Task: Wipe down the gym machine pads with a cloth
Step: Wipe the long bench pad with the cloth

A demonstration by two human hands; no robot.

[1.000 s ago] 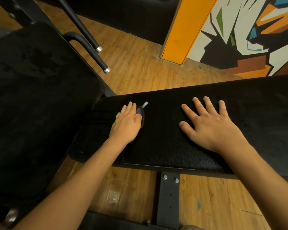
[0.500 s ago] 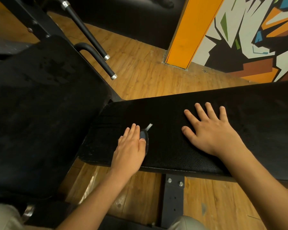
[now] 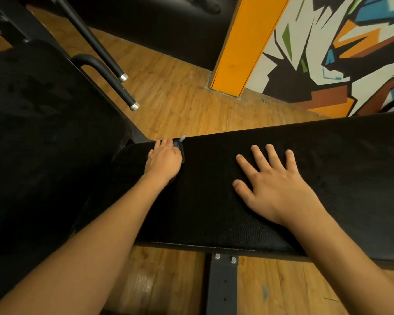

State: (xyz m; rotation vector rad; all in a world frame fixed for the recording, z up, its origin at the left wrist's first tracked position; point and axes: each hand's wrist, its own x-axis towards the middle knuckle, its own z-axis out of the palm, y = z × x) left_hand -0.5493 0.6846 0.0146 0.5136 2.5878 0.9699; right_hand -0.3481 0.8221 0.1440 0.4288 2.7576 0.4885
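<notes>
A long black bench pad point(image 3: 214, 214) runs across the view. My left hand point(image 3: 164, 161) presses a dark cloth point(image 3: 180, 149) onto the pad's far left corner. Most of the cloth is hidden under the hand; only its right edge and a small grey tag at the pad's far edge show. My right hand point(image 3: 275, 187) lies flat on the middle of the pad with its fingers spread and holds nothing. A second, larger black pad point(image 3: 43, 144) stands to the left, tilted, and nearly meets the bench pad's left end.
Two black handle bars with silver end caps point(image 3: 125, 92) stick out behind the left pad. The floor is wood. An orange pillar point(image 3: 243, 46) and a painted wall stand beyond the bench. A black frame post point(image 3: 222, 285) with bolts supports the bench below.
My left hand has slid the cloth from the pad's near edge to its far edge. My right hand has stayed flat in the same place on the pad.
</notes>
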